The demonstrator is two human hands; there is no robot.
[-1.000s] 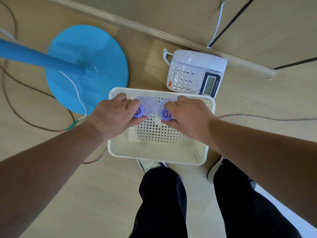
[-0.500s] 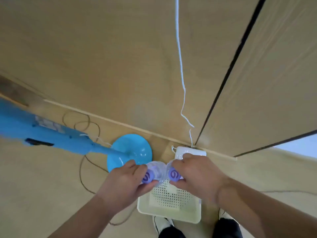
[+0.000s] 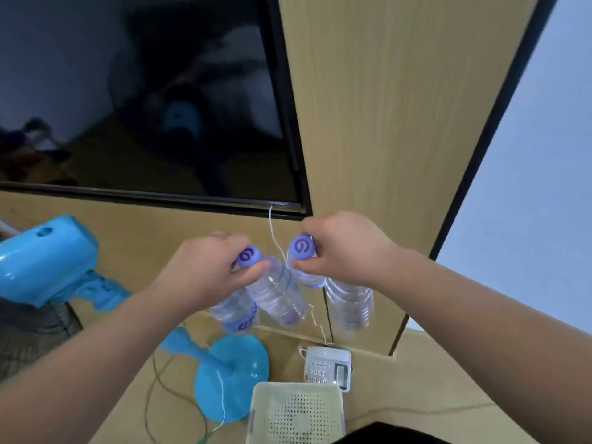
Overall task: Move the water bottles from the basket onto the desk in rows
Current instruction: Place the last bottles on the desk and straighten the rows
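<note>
My left hand [image 3: 205, 270] is shut on the necks of two clear water bottles [image 3: 277, 296] with purple caps, which hang below it, one partly behind the other. My right hand [image 3: 342, 248] grips a purple-capped water bottle [image 3: 350, 307] by the neck, and a second bottle seems to hang beside it, mostly hidden. Both hands are raised side by side in front of a wooden panel [image 3: 384, 123]. Far below them on the floor stands the cream perforated basket [image 3: 259, 398], with no bottles visible inside. No desk top is in view.
A white desk phone [image 3: 326, 368] lies on the floor just behind the basket. A blue pedestal fan has its base [image 3: 230, 370] left of the basket and its head [image 3: 41, 261] at the left. Cables trail across the floor. A dark glass panel [image 3: 144, 91] fills the upper left.
Both hands have lifted the bottles out of the basket and risen well above it. The camera has tilted up from the floor toward the wooden panel and dark glass.
</note>
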